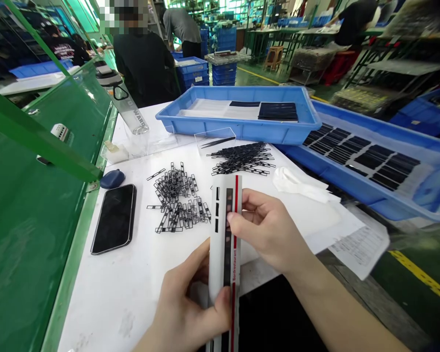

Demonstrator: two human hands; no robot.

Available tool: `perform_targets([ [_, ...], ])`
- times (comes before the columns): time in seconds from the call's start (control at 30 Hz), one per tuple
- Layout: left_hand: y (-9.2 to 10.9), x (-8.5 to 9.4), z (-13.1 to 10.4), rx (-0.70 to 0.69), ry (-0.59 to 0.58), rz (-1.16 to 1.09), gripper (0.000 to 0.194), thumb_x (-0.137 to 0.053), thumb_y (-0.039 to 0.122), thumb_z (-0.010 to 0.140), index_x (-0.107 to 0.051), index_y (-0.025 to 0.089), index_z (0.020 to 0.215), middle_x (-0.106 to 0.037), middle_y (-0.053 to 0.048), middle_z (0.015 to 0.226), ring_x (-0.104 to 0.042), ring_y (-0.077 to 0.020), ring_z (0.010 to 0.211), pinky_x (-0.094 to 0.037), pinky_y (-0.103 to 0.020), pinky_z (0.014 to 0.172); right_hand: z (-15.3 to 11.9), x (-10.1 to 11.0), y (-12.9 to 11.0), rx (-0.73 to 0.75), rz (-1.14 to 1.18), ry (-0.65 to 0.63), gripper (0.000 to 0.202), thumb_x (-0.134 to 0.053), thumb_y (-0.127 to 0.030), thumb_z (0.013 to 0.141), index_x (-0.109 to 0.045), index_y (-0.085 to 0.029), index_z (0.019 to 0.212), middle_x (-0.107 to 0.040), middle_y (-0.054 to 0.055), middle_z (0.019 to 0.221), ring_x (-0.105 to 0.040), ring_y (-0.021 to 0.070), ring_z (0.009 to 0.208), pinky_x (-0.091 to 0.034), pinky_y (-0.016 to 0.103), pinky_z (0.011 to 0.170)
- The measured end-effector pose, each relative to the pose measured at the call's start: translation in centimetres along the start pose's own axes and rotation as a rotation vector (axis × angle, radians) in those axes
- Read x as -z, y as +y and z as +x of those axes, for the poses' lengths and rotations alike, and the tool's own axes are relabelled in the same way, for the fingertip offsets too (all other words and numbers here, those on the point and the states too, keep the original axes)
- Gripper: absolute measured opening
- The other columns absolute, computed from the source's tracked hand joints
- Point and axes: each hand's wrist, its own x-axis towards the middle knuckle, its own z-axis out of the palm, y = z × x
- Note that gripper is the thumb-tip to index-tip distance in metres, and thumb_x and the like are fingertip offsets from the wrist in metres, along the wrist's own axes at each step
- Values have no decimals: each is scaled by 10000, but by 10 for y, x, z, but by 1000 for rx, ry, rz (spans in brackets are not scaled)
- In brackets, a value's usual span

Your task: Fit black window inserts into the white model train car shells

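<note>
Head view shows a white table [106,293] in a workshop, a green panel [25,195] along its left edge, tabletop stretching between phone [113,219] and left hand [187,300]. Over the near edge, the left hand grips the train shell's [217,259] lower part; the right hand [271,225] pinches its upper part. One blue tray [238,129] at the far side and a second blue tray [366,196] rightward hold black strips [277,111] on white sheets [209,106].

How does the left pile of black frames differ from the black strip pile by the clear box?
The left pile is looser, with white showing between its pieces; the strip pile is denser and darker. The left pile's pieces point every which way; the strip pile's mostly lie sideways. Both contain black pieces and lie on the white work surface.
</note>
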Motion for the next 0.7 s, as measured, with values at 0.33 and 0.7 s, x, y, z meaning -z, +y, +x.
perform_targets([
  [0.33, 0, 2, -1, -62, 6, 54, 598, -699, 135, 800, -637, 294, 1373, -809, 36, 882, -758, -157, 640, -620, -204, 611, 11, 12, 4, 65, 98, 65, 66, -747, -141, 805, -730, -195, 840, -718, -8, 793, -650, 131, 729, -542, 233, 656],
  [0.7, -6, 13, -3, 119, -93, -15, 540, -729, 257, 903, -664, 412, 1416, -851, 35, 1094, -822, -209, 831, -672, -319, 882, 16, 15, 6, 16, 170, 125, 144, -764, -248, 862, -666, -192, 772, -652, -27, 710, -605, 114, 646, -531, 229, 617],
])
